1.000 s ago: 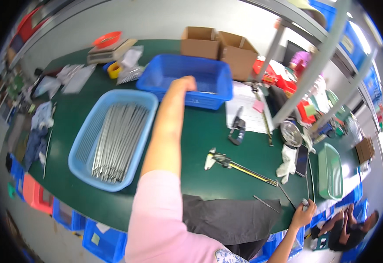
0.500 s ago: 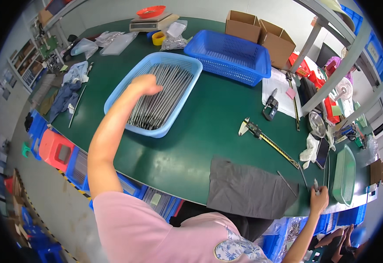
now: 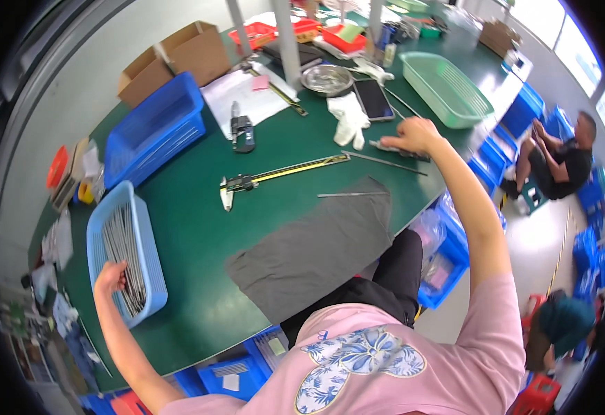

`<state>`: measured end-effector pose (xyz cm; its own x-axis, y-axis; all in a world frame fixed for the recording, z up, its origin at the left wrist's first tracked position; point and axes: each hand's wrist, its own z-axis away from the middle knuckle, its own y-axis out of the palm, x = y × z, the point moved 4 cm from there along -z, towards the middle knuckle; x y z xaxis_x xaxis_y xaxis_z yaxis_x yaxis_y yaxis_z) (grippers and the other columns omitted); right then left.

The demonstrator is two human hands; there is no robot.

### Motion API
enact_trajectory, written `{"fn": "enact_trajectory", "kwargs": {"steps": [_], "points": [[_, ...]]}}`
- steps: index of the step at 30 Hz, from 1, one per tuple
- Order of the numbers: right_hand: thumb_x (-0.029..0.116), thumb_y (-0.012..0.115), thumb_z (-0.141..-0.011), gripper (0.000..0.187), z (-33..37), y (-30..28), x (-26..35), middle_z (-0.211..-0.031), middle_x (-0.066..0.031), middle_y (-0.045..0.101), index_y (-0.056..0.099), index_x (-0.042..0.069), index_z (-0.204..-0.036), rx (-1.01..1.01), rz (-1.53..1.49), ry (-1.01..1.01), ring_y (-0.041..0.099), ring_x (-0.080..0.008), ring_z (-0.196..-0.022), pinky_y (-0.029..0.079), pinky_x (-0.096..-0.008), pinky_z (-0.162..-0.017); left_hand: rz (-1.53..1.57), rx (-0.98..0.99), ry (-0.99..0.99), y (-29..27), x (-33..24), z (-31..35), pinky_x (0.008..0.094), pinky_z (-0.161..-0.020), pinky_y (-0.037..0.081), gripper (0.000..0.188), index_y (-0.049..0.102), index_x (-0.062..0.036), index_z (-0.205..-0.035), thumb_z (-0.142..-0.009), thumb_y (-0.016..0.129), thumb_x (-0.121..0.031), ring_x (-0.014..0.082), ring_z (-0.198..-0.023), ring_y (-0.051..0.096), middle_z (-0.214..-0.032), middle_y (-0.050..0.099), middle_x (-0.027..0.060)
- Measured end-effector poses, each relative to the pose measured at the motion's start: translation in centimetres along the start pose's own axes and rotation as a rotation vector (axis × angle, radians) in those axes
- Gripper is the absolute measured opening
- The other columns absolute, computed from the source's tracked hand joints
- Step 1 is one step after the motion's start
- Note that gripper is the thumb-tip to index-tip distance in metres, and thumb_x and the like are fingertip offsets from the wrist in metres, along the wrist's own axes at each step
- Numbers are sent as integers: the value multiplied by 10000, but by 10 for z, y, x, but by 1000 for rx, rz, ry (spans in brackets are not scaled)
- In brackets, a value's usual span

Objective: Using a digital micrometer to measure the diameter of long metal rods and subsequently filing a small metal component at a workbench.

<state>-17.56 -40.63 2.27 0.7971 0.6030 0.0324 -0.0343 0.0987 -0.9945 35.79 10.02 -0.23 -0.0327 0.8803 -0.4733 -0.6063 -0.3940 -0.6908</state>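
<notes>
My left hand (image 3: 111, 277) is over the near end of the light blue basket (image 3: 151, 259), its fingers curled at the thin metal rods (image 3: 124, 242) lying in it. Whether a rod is between those fingers is hidden. On the far right of the green table, my right hand (image 3: 416, 137) is closed on a small grey-white tool (image 3: 387, 146), mostly covered by the palm. Close to that hand lie a metal rod (image 3: 389, 162) and a white glove (image 3: 348, 119). Another short rod (image 3: 353, 194) rests on the grey cloth (image 3: 309, 252).
A digital caliper (image 3: 247, 182) and a micrometer (image 3: 242, 131) lie mid-table. Beyond them stand a dark blue basket (image 3: 153, 131) and cardboard boxes (image 3: 195, 54). A green basket (image 3: 447, 90), phone (image 3: 373, 100) and metal bowl (image 3: 327, 79) sit far right. Another person (image 3: 565, 155) sits beyond the table.
The view has swung to the right. My left hand is now lower against the rods at the basket's near end. My right hand stays at the table's right side with the small tool.
</notes>
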Motion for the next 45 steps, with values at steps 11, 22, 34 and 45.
{"fn": "enact_trajectory", "kwargs": {"steps": [11,22,34,45], "points": [[409,497,-777,380,5,30,-18,-656,-85,572,590,84,-603,-572,-125,18,567,-279,-663,444,-390,-579,344,-208,130,-12,-9,44,208,-333,245,191,470,-86,-744,-824,389,-238,63,-393,317,-536,356,-33],[365,573,-670,371,8,22,-44,-821,-184,604,648,50,-852,-300,-287,-110,574,-320,-791,456,-384,-702,1728,1162,491,176,-139,226,244,-363,225,263,372,-49,-670,-864,415,-220,102,-436,277,-581,308,15],[276,735,-600,433,32,13,-13,-858,-123,557,492,67,-891,-184,-310,-189,543,-302,-848,435,-377,-700,1617,816,591,289,-136,237,249,-409,425,305,435,-74,-756,-920,333,-310,164,-585,470,-682,430,51],[498,584,-680,491,40,10,-2,-880,-148,576,546,56,-889,-139,-95,24,569,-305,-836,455,-391,-699,1597,1177,506,312,-117,228,185,-389,305,366,518,-50,-893,-901,373,-386,110,-562,384,-674,397,15]]}}
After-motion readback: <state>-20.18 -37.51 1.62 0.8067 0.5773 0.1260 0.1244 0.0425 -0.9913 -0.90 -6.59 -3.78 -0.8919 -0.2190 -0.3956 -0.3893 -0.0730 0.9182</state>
